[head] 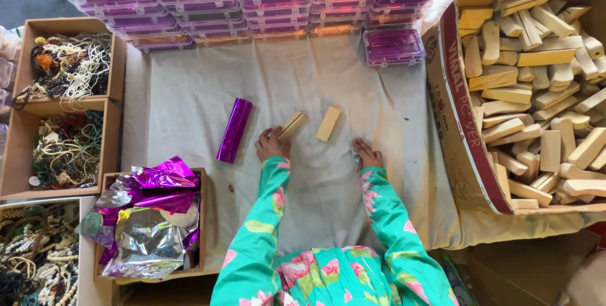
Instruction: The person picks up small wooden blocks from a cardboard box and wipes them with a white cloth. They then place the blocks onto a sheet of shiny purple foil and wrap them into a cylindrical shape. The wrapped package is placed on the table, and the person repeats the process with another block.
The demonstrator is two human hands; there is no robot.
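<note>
Two hands on bare cloth (pixel 303 85): left hand (pixel 271 145) fingers grip a wooden block (pixel 291 125), right hand (pixel 366 154) fingers unclear.

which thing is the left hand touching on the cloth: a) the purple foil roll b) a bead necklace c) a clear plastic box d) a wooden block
d: the left hand rests its fingers on the near end of a wooden block, while the purple foil roll lies apart to its left and a second wooden block lies untouched beside it.
</note>
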